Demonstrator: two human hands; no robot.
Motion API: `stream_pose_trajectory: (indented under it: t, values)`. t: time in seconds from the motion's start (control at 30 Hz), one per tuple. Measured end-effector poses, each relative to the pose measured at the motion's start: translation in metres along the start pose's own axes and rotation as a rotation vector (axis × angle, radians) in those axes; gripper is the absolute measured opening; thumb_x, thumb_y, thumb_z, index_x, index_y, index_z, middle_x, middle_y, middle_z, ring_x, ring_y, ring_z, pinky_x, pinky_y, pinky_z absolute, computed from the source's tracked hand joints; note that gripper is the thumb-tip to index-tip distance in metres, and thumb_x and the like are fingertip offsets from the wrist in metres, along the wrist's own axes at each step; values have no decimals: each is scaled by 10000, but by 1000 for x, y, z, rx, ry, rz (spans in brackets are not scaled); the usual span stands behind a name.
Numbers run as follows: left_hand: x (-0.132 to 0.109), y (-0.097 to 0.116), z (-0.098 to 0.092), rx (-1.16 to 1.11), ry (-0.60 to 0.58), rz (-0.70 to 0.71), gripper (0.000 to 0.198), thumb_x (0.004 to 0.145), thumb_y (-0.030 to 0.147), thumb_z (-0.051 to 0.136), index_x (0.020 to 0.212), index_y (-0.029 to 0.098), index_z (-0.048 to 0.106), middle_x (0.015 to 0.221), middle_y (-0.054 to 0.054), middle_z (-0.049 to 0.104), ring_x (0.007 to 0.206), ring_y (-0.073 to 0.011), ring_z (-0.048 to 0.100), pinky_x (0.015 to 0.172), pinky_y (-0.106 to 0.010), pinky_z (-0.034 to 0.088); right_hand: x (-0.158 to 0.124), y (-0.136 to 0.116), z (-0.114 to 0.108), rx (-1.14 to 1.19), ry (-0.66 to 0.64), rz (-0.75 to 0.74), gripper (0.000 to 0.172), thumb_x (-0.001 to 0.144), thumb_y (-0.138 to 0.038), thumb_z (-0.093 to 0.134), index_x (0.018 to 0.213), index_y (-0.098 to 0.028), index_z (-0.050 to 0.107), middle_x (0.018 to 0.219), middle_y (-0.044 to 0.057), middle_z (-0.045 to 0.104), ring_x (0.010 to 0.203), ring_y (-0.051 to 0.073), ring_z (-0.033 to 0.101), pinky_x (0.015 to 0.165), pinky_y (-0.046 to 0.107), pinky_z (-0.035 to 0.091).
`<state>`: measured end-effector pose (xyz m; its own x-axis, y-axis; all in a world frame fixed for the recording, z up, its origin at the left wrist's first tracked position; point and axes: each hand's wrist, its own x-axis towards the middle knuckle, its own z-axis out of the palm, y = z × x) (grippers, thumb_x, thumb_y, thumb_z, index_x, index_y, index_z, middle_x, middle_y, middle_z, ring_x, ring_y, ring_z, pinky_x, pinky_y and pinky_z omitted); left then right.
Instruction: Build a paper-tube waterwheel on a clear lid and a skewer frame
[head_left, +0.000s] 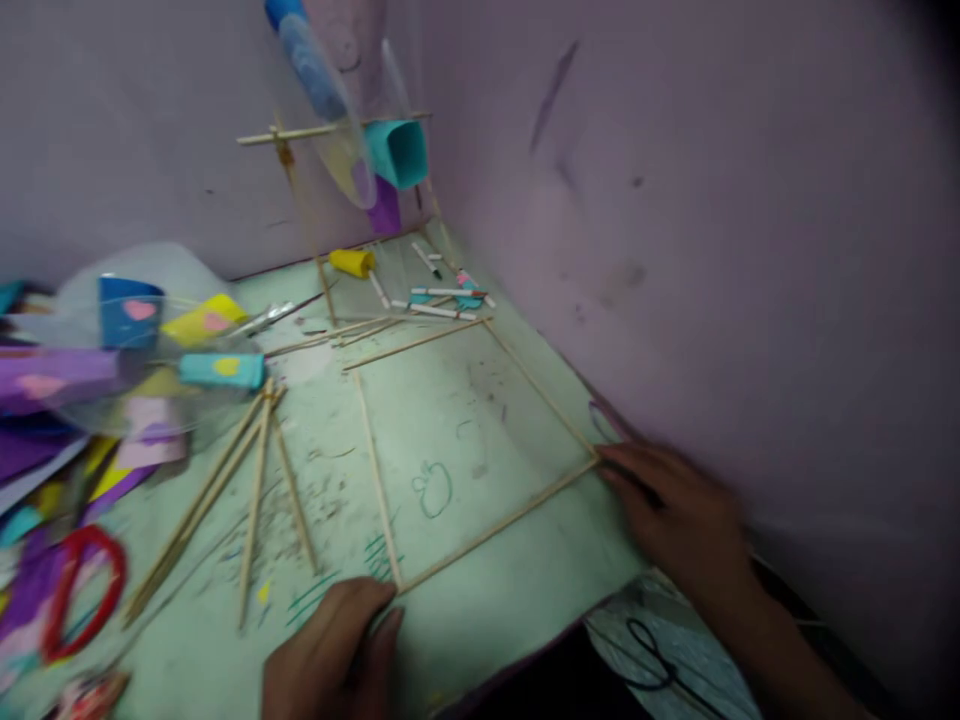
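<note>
Four thin wooden sticks lie on the pale green table as a rough square; the near stick (499, 525) runs between my two hands. My left hand (334, 650) has its thumb and forefinger closed on the near-left corner, where the near stick meets the left stick (379, 475). At the near-right corner, the fingers of my right hand (675, 510) are closed around the joint of the near stick and the right stick (541, 388); a dark, thin item shows by those fingers. The far stick (416, 344) stands a little apart from the left stick's top end.
More sticks (259, 500) fan out on the left, beside red-handled scissors (116, 590) and coloured paper pieces (56, 380). Markers (435, 310) and a stick frame with hanging paper cups (401, 153) stand at the back corner. A wall (712, 250) borders the right side.
</note>
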<state>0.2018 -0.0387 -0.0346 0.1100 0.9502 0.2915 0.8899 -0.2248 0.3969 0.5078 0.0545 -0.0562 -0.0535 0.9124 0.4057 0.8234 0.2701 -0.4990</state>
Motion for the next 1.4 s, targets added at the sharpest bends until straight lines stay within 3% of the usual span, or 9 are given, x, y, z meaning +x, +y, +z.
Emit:
stream_pose_trajectory:
  t: [0.17, 0.27, 0.6, 1.03, 1.4]
  values:
    - [7, 7, -4, -33, -52, -31, 131, 842, 186, 471, 846, 220, 598, 746, 5, 675, 648, -108, 643, 582, -170, 516, -4, 6, 6, -22, 6, 7, 246, 850, -349, 517, 979, -209, 673, 984, 65, 667, 897, 237, 636, 884, 426, 483]
    - [6, 7, -2, -59, -62, -95, 159, 853, 193, 453, 838, 217, 609, 761, -7, 671, 663, -114, 640, 601, -189, 524, -4, 6, 8, -43, 2, 12, 275, 858, -382, 490, 975, -209, 669, 973, 66, 669, 885, 243, 636, 867, 434, 485]
    - [1, 4, 8, -87, 19, -73, 197, 862, 181, 432, 877, 222, 625, 781, -13, 661, 671, -94, 636, 613, -160, 513, -3, 8, 9, -49, 8, 2, 253, 859, -379, 477, 933, -226, 663, 958, 45, 665, 865, 226, 637, 825, 409, 492]
    - [1, 5, 5, -95, 4, -45, 156, 849, 189, 457, 885, 225, 604, 786, -6, 649, 651, -92, 622, 583, -155, 497, -2, 5, 6, -58, 30, -63, 241, 868, -352, 480, 919, -202, 663, 922, 58, 666, 834, 218, 640, 817, 400, 494]
    - [4, 3, 12, 39, 25, -24, 182, 868, 178, 413, 898, 240, 581, 789, 9, 651, 642, -98, 637, 566, -170, 498, -2, 5, 8, -72, 54, -68, 248, 868, -337, 481, 916, -182, 669, 916, 62, 669, 820, 212, 643, 829, 387, 489]
